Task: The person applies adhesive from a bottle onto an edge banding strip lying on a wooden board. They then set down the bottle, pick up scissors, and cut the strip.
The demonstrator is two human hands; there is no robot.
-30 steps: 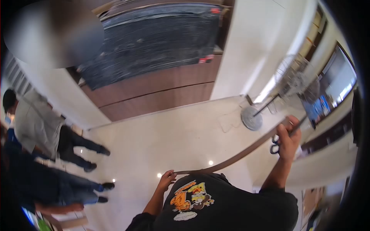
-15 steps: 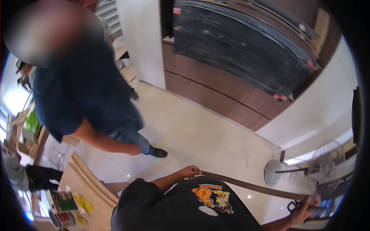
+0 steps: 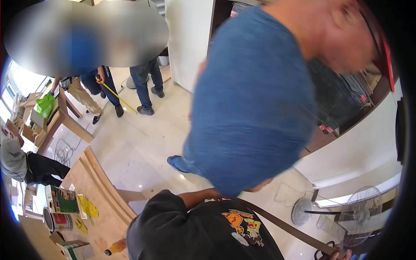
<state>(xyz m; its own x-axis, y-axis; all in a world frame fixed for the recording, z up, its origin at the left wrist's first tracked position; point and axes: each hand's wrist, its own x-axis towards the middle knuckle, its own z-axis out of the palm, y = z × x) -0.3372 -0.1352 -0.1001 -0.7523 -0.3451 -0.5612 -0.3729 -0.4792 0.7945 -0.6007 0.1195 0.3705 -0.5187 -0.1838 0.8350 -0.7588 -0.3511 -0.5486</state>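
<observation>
A long, flat brown strip [image 3: 284,223] slants across the front of my black shirt. At its upper end is my left hand [image 3: 212,193], its fingers largely covered by a leaning person's blue shirt [image 3: 255,104]; the strip still runs up to that hand, held off the floor. Low on the right, my right hand [image 3: 340,254] is closed around the other end. Black loops like scissor handles [image 3: 320,252] stick out beside this hand, their blades out of sight. The other person's hand [image 3: 261,185] shows just above the strip; whether it touches cannot be made out.
On the left, a wooden worktop [image 3: 102,195] bears a paint can [image 3: 58,220], yellow cloth [image 3: 88,207] and orange-capped bottle [image 3: 115,247]. A standing fan [image 3: 359,212] is at right. Several people stand behind, one with a yellow tape measure [image 3: 117,95]. Cables lie on the floor.
The person in blue has come from the left to right in front of me, bending over the strip and covering my left hand. My right hand has dropped lower with its end of the strip.
</observation>
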